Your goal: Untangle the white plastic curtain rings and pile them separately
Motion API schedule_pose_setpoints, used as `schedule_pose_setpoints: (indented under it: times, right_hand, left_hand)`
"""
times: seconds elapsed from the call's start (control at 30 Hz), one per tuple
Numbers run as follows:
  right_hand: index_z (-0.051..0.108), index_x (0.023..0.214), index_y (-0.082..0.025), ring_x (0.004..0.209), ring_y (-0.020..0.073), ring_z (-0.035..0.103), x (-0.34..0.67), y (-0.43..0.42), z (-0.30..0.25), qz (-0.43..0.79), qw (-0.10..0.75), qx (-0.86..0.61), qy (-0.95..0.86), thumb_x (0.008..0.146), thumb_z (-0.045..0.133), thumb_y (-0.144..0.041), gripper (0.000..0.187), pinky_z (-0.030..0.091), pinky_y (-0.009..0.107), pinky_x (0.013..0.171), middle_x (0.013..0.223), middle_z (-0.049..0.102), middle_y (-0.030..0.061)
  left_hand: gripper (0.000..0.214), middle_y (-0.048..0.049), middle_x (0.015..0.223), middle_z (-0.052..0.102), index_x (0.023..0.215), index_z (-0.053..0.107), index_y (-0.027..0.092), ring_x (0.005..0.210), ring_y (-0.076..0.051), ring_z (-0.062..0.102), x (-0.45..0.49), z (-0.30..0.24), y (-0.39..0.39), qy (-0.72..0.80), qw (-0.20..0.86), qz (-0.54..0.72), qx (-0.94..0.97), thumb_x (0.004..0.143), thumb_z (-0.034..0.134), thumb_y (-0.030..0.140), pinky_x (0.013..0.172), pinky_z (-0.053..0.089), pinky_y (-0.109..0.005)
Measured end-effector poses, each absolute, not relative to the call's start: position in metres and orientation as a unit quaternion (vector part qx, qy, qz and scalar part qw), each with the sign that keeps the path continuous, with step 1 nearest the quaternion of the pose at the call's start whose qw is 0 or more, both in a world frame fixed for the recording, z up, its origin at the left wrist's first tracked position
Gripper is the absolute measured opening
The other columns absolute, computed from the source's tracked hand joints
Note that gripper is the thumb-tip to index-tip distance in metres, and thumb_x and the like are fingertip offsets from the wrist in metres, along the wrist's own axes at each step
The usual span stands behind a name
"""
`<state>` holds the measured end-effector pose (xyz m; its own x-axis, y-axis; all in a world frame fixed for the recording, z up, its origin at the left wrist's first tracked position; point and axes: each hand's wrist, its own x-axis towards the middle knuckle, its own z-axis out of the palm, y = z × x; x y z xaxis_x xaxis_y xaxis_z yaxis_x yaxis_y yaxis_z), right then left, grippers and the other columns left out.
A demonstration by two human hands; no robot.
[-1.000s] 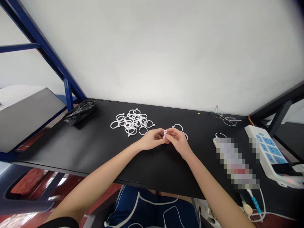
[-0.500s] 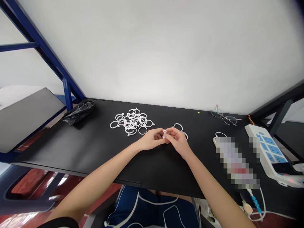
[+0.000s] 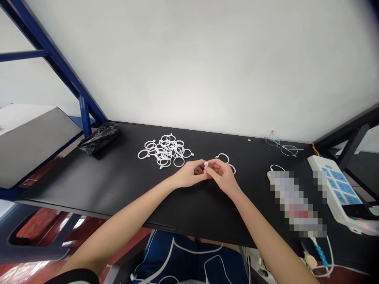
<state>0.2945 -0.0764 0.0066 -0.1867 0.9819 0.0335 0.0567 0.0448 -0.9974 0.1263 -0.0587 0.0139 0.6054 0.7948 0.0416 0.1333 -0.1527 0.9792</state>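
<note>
Over the black tabletop (image 3: 130,185), my left hand (image 3: 190,173) and my right hand (image 3: 221,173) meet at the fingertips. Between them they pinch a small white ring piece (image 3: 206,164) with a little eyelet on top; the fingers hide most of it. To the left of my hands lies a loose pile of white rings (image 3: 168,150), each with a small knob or eyelet. Just behind my right hand are a white ring (image 3: 224,154) and another one, partly covered by that hand.
A crumpled black plastic bag (image 3: 99,140) lies at the back left. On the right are eyeglasses (image 3: 280,146), a blurred-out phone (image 3: 296,201) on a white cable, and a white power strip (image 3: 337,189). White cables (image 3: 171,252) cross my lap below the table edge.
Almost nothing differs. Both hands keep the same pinch on the small white piece, and the view has shifted very slightly.
</note>
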Motion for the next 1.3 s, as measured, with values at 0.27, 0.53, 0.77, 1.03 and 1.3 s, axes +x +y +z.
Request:
schedule_pose_setpoints:
  times: [0.27,0.53,0.77,1.03,1.3]
  right_hand:
    - [0.062,0.086,-0.020,0.067,0.0148,0.063,0.2949,-0.0767,0.0069,0.522,0.444,-0.460,-0.565,0.077,0.071,-0.041,0.025,0.054,0.029,0.063,0.073,0.064,0.0005]
    - [0.062,0.082,-0.020,0.062,0.0151,0.062,0.2941,-0.0766,0.0094,0.528,0.454,-0.464,-0.547,0.074,0.073,-0.046,0.029,0.053,0.029,0.061,0.068,0.064,0.0003]
    - [0.062,0.078,-0.020,0.063,0.0143,0.061,0.2926,-0.0784,0.0155,0.523,0.462,-0.474,-0.537,0.076,0.070,-0.051,0.032,0.052,0.028,0.061,0.069,0.065,0.0005]
    - [0.061,0.076,-0.021,0.063,0.0153,0.061,0.2940,-0.0776,0.0143,0.508,0.464,-0.481,-0.544,0.077,0.068,-0.051,0.031,0.052,0.029,0.061,0.066,0.063,-0.0003]
    - [0.060,0.074,-0.021,0.062,0.0155,0.060,0.2933,-0.0782,0.0166,0.498,0.463,-0.485,-0.550,0.077,0.068,-0.052,0.031,0.052,0.030,0.061,0.065,0.063,-0.0003]
  left_hand:
    - [0.022,-0.0039,0.083,0.065,0.095,0.057,0.015,0.071,-0.013,0.060,0.1255,0.0096,-0.0573,0.326,0.570,0.297,0.694,0.083,0.064,0.032,0.065,0.046,-0.025]
    - [0.030,-0.0066,0.090,0.068,0.102,0.060,0.014,0.077,-0.015,0.064,0.1259,0.0054,-0.0543,0.319,0.589,0.302,0.678,0.083,0.066,0.037,0.068,0.047,-0.026]
    - [0.042,-0.0050,0.087,0.066,0.104,0.063,0.014,0.069,-0.011,0.057,0.1264,0.0070,-0.0552,0.342,0.581,0.291,0.679,0.079,0.069,0.047,0.061,0.043,-0.023]
    - [0.047,-0.0054,0.089,0.065,0.106,0.063,0.015,0.071,-0.012,0.057,0.1267,0.0058,-0.0545,0.353,0.580,0.288,0.675,0.077,0.069,0.051,0.063,0.044,-0.024]
    - [0.047,-0.0053,0.089,0.066,0.106,0.063,0.015,0.071,-0.012,0.057,0.1266,0.0069,-0.0549,0.355,0.577,0.286,0.678,0.077,0.068,0.051,0.063,0.044,-0.024]
